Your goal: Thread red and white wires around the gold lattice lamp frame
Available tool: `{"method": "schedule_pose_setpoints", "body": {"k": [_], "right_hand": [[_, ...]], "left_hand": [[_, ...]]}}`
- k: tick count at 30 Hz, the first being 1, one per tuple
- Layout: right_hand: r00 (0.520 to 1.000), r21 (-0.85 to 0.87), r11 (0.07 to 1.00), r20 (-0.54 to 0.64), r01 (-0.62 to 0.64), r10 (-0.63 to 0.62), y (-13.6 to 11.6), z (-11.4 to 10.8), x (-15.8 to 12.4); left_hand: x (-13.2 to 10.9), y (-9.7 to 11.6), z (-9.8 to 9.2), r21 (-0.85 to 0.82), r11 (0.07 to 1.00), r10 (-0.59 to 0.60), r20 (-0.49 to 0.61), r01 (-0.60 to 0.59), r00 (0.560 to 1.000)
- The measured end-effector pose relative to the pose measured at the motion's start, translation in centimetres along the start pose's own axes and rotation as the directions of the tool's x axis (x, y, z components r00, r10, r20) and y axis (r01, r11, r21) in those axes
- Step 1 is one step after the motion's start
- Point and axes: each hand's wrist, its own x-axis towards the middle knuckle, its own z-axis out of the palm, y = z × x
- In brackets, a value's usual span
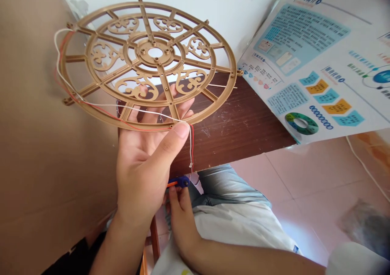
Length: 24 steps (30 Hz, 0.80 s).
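Note:
My left hand (146, 161) holds up a round gold-coloured openwork frame (170, 89) by its near edge. The thumb presses on the rim; the other fingers spread underneath and show through the gaps. A white wire (118, 105) and a red wire (134, 125) run along the rim from the left, pass under the thumb and hang down over the edge. Below, beside my lap, my right hand (179, 210) is closed on a blue tool (182, 181) with an orange part. Its tip is near the hanging wire ends. My left hand hides part of this tool.
A dark brown wooden tabletop (240, 120) lies behind and under the frame. To the right stands a printed board (304, 63) with charts and text. A brown surface (30, 145) rises on the left. Pink floor tiles (319, 177) show past the table edge.

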Motion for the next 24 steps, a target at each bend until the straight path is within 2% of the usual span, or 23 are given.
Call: {"method": "schedule_pose_setpoints", "body": {"k": [4,7,13,17,24], "right_hand": [[0.999,0.005,0.999,-0.041,0.032,-0.031,0.9,0.7,0.3],[0.994,-0.012,0.996,-0.07,0.085,-0.086,1.5,0.9,0.4],[0.991,-0.048,0.991,-0.029,0.128,-0.13,1.9,0.8,1.0],[0.991,-0.082,0.988,-0.007,0.134,-0.135,2.4,0.8,1.1],[0.978,-0.194,0.963,-0.057,0.188,-0.202,3.1,0.3,0.8]], "left_hand": [[0.0,0.1,0.3,-0.018,1.0,0.0,0.032,0.0,0.999],[0.1,0.1,0.4,-0.011,1.0,0.005,0.017,-0.005,1.0],[0.1,-0.2,0.2,-0.067,0.998,-0.009,0.023,0.011,1.0],[-0.1,-0.3,0.0,-0.048,0.999,-0.005,0.034,0.006,0.999],[-0.3,-0.2,0.1,-0.06,0.998,0.025,0.074,-0.02,0.997]]}}
